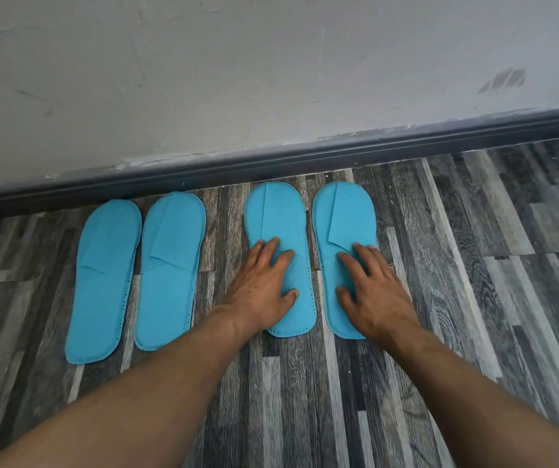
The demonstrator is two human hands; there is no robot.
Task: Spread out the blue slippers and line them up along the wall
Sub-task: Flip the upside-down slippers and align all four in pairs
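Observation:
Several flat blue slippers lie side by side on the floor, toes toward the wall. The far-left slipper [104,282] and its neighbour [170,268] lie untouched, close together. My left hand [264,282] rests flat, fingers spread, on the middle of the third slipper [276,214]. Flat and spread too, my right hand [372,285] presses on the rightmost slipper [344,214]. Neither hand grips anything; both slippers stay on the floor.
A grey plastered wall [271,79] with a dark skirting board [305,160] runs across the back, slanting up to the right. The floor [474,248] is grey wood-pattern planks. A gap of floor separates the left pair from the right pair.

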